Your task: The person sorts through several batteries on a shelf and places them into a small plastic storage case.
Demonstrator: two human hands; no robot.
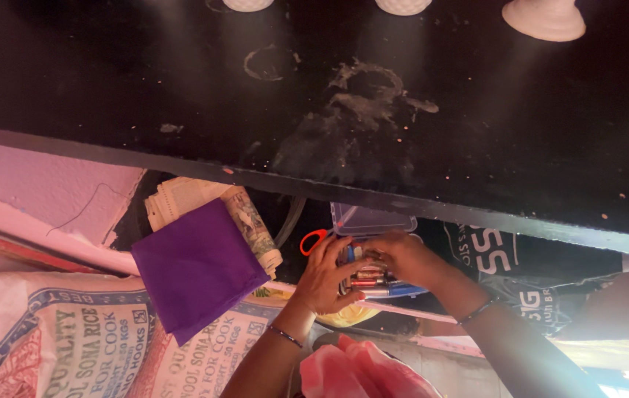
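Both my hands are under the edge of a black counter (417, 133), at a small clear plastic box (373, 220) with its lid up. The box holds pens and small metal cylinders (368, 280). My left hand (323, 278) grips the box's left side, fingers curled around its edge. My right hand (405, 258) bends over the contents with its fingertips among them; whether it grips one is hidden. An orange scissor handle (312, 240) sticks out just left of the box.
A purple cloth (197, 269) lies over folded newspaper (178, 197) and a rolled paper (257, 234). A printed rice sack (57, 339) sits lower left, a pink cloth (359, 372) below my arms, a black printed bag (510, 258) right. White round objects (546, 18) stand on the counter.
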